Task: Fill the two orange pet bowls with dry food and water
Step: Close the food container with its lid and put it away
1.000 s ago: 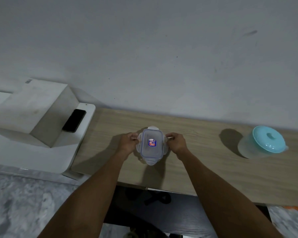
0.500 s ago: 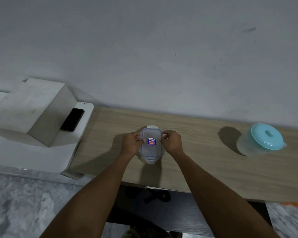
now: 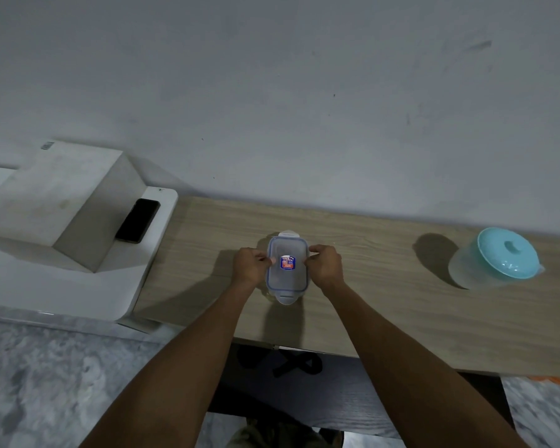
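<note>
Both hands, left hand (image 3: 252, 266) and right hand (image 3: 324, 265), are gripping a clear lidded container (image 3: 287, 267) on the wooden table (image 3: 385, 295), fingers curled around its sides.

Dim, flat indoor light; wide-angle view, soft overall.
Pitcher (image 3: 495, 258) casts a dark shadow to its left; container (image 3: 287, 266) shadow falls toward the viewer. Table (image 3: 401, 305) edge bows near corners; no glare.

The container lid (image 3: 287, 265) bears a small sticker (image 3: 288, 262), its print unreadable.
</note>
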